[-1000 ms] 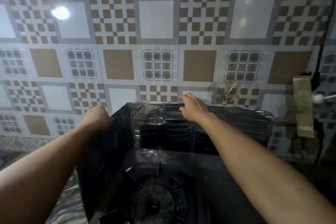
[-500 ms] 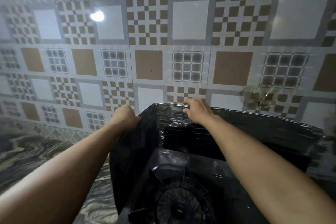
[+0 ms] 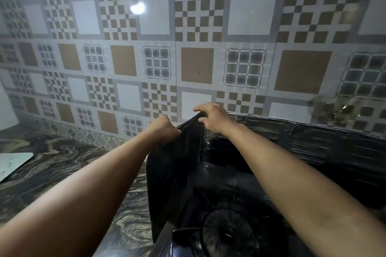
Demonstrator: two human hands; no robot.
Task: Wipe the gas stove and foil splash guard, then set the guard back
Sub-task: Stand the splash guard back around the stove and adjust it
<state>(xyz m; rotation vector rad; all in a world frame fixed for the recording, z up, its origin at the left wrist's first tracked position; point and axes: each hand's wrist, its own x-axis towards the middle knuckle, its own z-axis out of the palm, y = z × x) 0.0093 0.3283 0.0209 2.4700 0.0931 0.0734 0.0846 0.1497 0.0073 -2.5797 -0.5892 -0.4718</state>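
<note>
The dark foil splash guard (image 3: 325, 148) stands upright around the back and left side of the black gas stove (image 3: 234, 190), close to the tiled wall. My left hand (image 3: 164, 129) grips the top edge of the guard's left panel (image 3: 173, 173). My right hand (image 3: 213, 118) holds the top corner where the left panel meets the back panel, thumb in front and fingers over the edge. A round burner (image 3: 227, 233) shows at the bottom between my forearms.
The patterned tile wall (image 3: 196, 67) rises right behind the guard. A dark marbled countertop (image 3: 62, 165) stretches to the left, with a pale flat board (image 3: 12, 165) at its left edge. A stained patch (image 3: 334, 110) marks the wall at right.
My right hand slid left along the guard's top edge to the corner, close to my left hand. The left panel has swung in towards the stove. The view turned left.
</note>
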